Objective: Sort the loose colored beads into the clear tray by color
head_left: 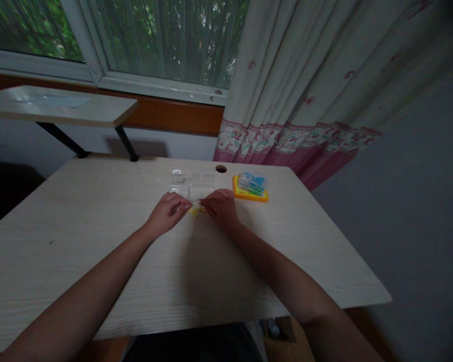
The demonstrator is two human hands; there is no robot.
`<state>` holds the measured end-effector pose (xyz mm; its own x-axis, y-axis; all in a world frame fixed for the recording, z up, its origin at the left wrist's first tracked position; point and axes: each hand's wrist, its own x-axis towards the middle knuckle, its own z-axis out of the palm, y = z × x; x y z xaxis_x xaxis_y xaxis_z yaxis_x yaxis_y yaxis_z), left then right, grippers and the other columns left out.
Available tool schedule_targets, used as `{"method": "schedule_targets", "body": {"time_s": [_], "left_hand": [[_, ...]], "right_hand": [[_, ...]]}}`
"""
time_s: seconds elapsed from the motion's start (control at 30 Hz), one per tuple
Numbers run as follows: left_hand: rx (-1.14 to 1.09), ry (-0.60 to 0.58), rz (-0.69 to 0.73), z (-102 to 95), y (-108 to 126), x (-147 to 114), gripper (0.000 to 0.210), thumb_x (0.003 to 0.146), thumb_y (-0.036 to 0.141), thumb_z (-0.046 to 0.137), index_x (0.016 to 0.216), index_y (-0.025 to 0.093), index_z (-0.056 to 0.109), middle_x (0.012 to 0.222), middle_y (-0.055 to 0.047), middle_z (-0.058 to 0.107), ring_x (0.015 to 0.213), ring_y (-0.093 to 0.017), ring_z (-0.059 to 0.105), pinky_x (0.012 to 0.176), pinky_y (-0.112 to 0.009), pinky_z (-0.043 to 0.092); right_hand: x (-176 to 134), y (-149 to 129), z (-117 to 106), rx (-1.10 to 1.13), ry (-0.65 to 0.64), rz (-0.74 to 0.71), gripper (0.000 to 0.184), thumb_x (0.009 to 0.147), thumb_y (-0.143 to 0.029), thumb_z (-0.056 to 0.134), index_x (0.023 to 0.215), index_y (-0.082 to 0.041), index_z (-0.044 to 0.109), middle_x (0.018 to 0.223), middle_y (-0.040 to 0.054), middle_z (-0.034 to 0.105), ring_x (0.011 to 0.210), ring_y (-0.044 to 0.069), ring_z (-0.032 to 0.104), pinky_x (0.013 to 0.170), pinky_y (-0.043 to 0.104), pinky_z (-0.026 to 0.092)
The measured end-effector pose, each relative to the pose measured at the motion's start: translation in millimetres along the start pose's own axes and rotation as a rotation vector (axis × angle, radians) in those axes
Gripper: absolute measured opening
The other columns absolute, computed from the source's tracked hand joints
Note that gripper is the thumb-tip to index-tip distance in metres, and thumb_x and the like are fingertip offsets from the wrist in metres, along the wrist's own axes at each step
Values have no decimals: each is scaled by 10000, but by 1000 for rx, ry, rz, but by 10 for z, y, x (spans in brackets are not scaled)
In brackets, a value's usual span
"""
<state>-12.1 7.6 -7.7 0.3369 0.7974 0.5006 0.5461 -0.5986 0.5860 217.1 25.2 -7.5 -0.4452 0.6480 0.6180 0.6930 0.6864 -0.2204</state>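
Small yellow pieces (195,210) lie in a loose cluster on the table between my two hands. My left hand (169,211) is closed in a pinch at their left edge; what its fingertips hold is too small to name. From the right, my right hand (219,205) also pinches above the cluster, and something tiny and pale shows at its fingertips. Just beyond both hands lies an open clear plastic case (202,187) with compartments, its near edge partly hidden by my hands.
Right of my right hand, a clear box with blue pieces (253,180) rests on a yellow-orange case (262,198). A round cable hole (221,169) is near the back edge of the table (136,281). A raised shelf (109,111) stands at the back left, by the window and curtain (287,100).
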Motion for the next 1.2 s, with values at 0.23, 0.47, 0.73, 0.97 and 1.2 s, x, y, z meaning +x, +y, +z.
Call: {"method": "schedule_targets", "body": {"time_s": [0.23, 0.47, 0.73, 0.97, 1.2], "left_hand": [[107, -88, 62, -24, 24, -6, 191, 922, 310, 517, 983, 215, 670, 877, -46, 625, 887, -198, 543, 843, -363, 421], [130, -107, 87, -17, 20, -6, 181, 916, 279, 515, 987, 212, 667, 872, -45, 619, 870, -197, 534, 836, -360, 412], [141, -106, 85, 5, 3, 1, 195, 915, 285, 506, 999, 218, 668, 872, -44, 624, 862, -198, 548, 845, -367, 411], [130, -106, 85, 7, 6, 2, 190, 911, 290, 514, 1001, 216, 664, 874, -44, 627, 864, -202, 549, 836, -370, 416], [142, -100, 77, 9, 3, -6, 187, 890, 234, 518, 1005, 214, 664, 901, -49, 630, 896, -210, 550, 853, -376, 422]], "right_hand": [[41, 127, -5, 17, 47, 194, 175, 929, -330, 578, 924, -283, 747, 925, 14, 713, 974, 207, 535, 900, 386, 335], [46, 177, 19, -7, 108, 304, 221, 937, -369, 561, 894, -257, 746, 951, 34, 698, 964, 213, 523, 888, 389, 344], [42, 207, 43, -53, 109, 291, 222, 950, -337, 535, 882, -248, 727, 947, 27, 682, 959, 211, 516, 876, 388, 354], [41, 229, 72, -71, 111, 295, 242, 970, -334, 495, 900, -235, 704, 962, 36, 673, 962, 209, 520, 883, 391, 368], [49, 206, 44, -39, 104, 289, 265, 974, -338, 482, 883, -231, 707, 954, 43, 675, 956, 210, 525, 881, 385, 372]]}}
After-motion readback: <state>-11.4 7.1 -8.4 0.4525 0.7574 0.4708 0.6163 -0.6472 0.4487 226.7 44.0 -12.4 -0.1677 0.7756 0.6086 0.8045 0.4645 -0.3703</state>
